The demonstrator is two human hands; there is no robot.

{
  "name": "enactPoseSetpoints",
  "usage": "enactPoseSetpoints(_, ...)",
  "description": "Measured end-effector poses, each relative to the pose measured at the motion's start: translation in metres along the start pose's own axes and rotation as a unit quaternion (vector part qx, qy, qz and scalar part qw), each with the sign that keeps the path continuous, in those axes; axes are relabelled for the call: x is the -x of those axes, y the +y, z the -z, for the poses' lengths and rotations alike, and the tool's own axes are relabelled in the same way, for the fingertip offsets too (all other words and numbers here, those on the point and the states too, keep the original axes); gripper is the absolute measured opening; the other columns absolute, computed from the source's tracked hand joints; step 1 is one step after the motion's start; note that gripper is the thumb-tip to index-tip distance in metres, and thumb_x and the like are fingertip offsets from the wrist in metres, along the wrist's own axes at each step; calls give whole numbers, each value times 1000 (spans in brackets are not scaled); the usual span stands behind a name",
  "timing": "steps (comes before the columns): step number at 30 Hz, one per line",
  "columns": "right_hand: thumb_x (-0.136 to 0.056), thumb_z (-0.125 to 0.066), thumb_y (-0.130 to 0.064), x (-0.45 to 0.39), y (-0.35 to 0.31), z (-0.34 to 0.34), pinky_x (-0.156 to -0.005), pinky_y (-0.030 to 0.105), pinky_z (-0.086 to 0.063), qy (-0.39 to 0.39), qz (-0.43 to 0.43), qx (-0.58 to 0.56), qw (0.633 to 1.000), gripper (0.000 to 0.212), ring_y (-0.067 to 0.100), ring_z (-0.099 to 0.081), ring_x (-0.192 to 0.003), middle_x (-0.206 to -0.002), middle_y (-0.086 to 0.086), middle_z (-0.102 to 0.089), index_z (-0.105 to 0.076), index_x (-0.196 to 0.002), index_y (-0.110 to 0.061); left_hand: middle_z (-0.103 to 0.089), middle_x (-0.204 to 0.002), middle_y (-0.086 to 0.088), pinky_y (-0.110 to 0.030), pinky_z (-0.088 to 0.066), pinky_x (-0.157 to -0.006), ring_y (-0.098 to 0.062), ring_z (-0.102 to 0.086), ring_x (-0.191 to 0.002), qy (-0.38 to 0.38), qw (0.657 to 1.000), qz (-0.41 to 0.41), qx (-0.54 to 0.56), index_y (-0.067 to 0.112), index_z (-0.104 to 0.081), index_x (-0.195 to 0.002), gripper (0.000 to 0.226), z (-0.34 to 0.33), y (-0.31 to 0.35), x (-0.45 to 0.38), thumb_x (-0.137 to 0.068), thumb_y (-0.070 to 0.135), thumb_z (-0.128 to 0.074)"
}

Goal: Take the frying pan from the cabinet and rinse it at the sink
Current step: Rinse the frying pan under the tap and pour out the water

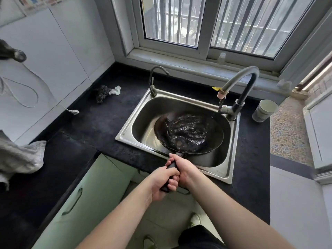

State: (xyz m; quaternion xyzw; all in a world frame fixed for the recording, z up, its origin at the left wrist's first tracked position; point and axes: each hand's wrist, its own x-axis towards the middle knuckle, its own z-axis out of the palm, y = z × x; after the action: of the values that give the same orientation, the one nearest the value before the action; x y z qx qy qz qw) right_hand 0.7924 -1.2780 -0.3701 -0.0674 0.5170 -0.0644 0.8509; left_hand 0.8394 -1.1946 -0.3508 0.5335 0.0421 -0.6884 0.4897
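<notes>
A dark frying pan [161, 129] sits tilted inside the steel sink [136, 115], with water sloshing over its right half. Its black handle sticks out over the sink's front rim toward me. My left hand [164, 182] grips the lower part of the handle. My right hand [183, 167] grips the handle just above it, close to the pan's rim. A tall curved tap [240, 81] stands at the sink's back right, its spout hanging over the basin above the pan. Water runs from the spout into the pan.
A smaller tap [154, 78] stands at the sink's back left. A scouring pad [102, 93] and crumpled tissue [115, 90] lie on the black counter [100, 126]. Stacked paper cups [264, 110] stand right of the sink. A grey cloth [19, 157] lies left. Green cabinet doors [75, 200] are below.
</notes>
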Motion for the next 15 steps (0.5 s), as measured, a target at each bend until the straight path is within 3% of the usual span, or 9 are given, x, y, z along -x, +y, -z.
enactPoseSetpoints(7, -99, -51, -33, 12, 20, -14, -34, 13, -34, 53, 81, 91, 991, 45, 9, -45, -29, -41, 1, -51, -43, -60, -12, -36, -48, 5, -9, -21, -26, -1, -31, -28, -66, 989, 68, 117, 23, -41, -71, 31, 19, 6, 25, -95, 3, -41)
enactPoseSetpoints(15, -98, -53, -33, 18, 34, -14, -33, 14, -35, 83, 105, 112, 985, 44, 10, -47, -30, -41, 2, -53, -46, -60, -11, -36, -47, 5, -9, -22, -26, -1, -31, -28, -93, 985, 83, 117, 22, -39, -70, 31, 29, -1, 36, -94, 3, -40)
